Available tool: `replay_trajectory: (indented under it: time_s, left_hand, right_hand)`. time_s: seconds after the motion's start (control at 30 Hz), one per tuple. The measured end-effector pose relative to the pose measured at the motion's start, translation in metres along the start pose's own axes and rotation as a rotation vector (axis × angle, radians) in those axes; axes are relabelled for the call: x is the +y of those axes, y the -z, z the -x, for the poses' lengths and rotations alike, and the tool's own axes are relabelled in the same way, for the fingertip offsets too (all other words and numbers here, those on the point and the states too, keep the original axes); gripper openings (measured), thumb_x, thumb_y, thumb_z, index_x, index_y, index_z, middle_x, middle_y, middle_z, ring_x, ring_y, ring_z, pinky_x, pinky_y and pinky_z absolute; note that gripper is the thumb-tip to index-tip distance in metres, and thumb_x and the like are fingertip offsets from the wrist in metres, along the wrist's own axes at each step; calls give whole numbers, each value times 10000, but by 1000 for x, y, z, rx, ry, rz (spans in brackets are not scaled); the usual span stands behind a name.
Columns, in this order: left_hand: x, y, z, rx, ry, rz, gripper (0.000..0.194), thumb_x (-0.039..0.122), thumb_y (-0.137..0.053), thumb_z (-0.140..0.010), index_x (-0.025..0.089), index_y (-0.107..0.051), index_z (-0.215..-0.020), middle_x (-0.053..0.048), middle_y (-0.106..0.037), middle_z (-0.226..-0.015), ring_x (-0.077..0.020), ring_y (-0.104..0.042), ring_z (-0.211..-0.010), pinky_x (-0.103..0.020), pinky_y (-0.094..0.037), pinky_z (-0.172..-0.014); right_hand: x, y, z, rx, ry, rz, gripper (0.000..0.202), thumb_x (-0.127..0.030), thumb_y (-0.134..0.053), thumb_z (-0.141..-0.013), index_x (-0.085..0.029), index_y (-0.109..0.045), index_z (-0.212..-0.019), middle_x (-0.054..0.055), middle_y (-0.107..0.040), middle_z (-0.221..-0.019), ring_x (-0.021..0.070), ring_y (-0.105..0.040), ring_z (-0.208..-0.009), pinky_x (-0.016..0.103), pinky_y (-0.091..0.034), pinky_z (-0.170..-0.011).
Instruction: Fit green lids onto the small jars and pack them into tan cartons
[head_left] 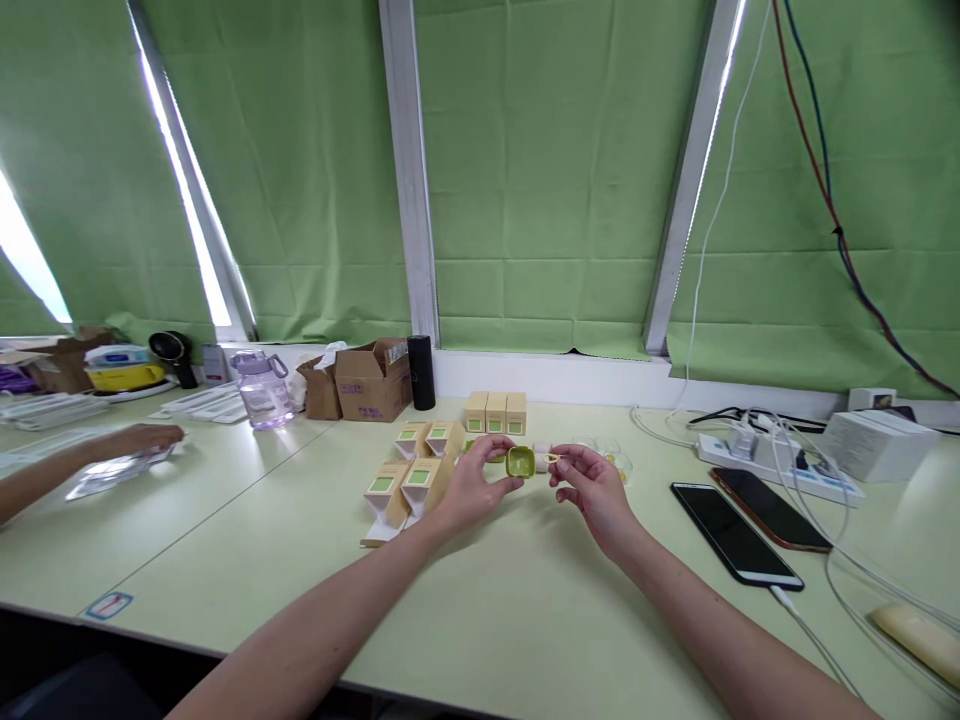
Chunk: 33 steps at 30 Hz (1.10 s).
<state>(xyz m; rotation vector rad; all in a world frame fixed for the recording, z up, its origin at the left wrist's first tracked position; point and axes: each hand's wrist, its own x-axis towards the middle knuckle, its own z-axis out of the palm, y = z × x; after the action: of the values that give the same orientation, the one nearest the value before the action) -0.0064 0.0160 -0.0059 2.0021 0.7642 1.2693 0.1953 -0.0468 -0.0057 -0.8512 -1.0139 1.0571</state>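
Container [520,462], green and squarish, is gripped by left hand [478,488], right hand [598,492] pinching pale loop [553,457].

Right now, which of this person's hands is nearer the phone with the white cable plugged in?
Right. The right hand is between the phone and the left hand, which is farther away, holding the green cup beside the small boxes.

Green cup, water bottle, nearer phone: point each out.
Green cup [520,462], head view: its hollow inside.
Water bottle [267,402], head view: its see-through purple body.
Nearer phone [736,535], head view: middle of its dark screen.
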Motion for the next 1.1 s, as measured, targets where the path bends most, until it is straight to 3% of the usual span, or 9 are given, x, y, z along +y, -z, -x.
replay_trajectory:
  time_s: [0.2, 0.47, 0.67, 0.8, 1.1]
  left_hand:
    - [2, -1, 1, -1, -62, -40, 418, 180, -809, -763, 232, -642, -1143, -72, -675, -1207, -233, -642, -1165, -462, -495, -1096]
    - [9, -1, 5, -41, -189, -103, 439, 160, -807, -772, 236, -634, -1168, -86, -629, -1200, -243, -620, -1154, -433, -537, -1036]
    - [12, -1, 10, -65, -295, -259, 440, 192, -811, -787, 238, -654, -1196, -111, -611, -1212, -290, -561, -1244, -465, -500, -1072]
    - [12, -2, 12, -58, -345, -301, 465, 183, -802, -792, 234, -646, -1228, -113, -603, -1210, -295, -558, -1232, -480, -507, -1051]
    - [12, -2, 12, -47, -393, -360, 466, 208, -812, -791, 212, -652, -1229, -119, -615, -1204, -289, -564, -1220, -454, -514, -1038]
  right_hand:
    - [6, 1, -1, 24, 151, 150, 378, -455, -875, -681, -221, -716, -931, 19, -657, -779, 170, -590, -679, 277, -446, -533]
    - [1, -2, 15, -18, 554, 676, 144, -352, -619, -949, -260, -717, -1001, 70, -730, -939, 229, -646, -812, 364, -519, -690]
    - [6, 0, 14, -50, 818, 914, 194, -223, -548, -987, -263, -709, -1087, 78, -749, -946, 250, -634, -841, 415, -534, -753]
    - [8, 1, 12, -14, 1004, 1012, 182, -152, -571, -968, -224, -692, -1084, 84, -719, -960, 234, -617, -868, 376, -521, -733]
    - [8, 1, 11, -17, 1117, 1166, 143, -123, -571, -970, -190, -679, -1036, 53, -624, -818, 195, -533, -756, 313, -412, -631]
